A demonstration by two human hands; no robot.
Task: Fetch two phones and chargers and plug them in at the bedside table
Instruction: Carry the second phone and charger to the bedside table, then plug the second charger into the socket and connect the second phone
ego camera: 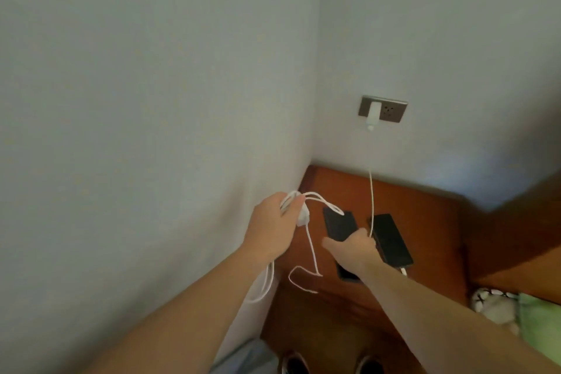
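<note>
Two black phones lie on the wooden bedside table (pixel 428 222). The right phone (pixel 391 240) has a white cable (pixel 371 191) running up to a white charger (pixel 374 112) plugged into the wall socket (pixel 393 111). My right hand (pixel 352 249) lies across the left phone (pixel 340 223), thumb on its left side and fingers on its right. My left hand (pixel 273 222) is raised by the left wall. It grips a second white charger (pixel 303 215) and its looped cable (pixel 312 252), which hangs to the table.
The table sits in a corner between two pale walls. A wooden headboard (pixel 516 222) and a bed with green bedding (pixel 540 313) are to the right. The socket's right outlet is free. My shoes (pixel 294 364) show at the bottom.
</note>
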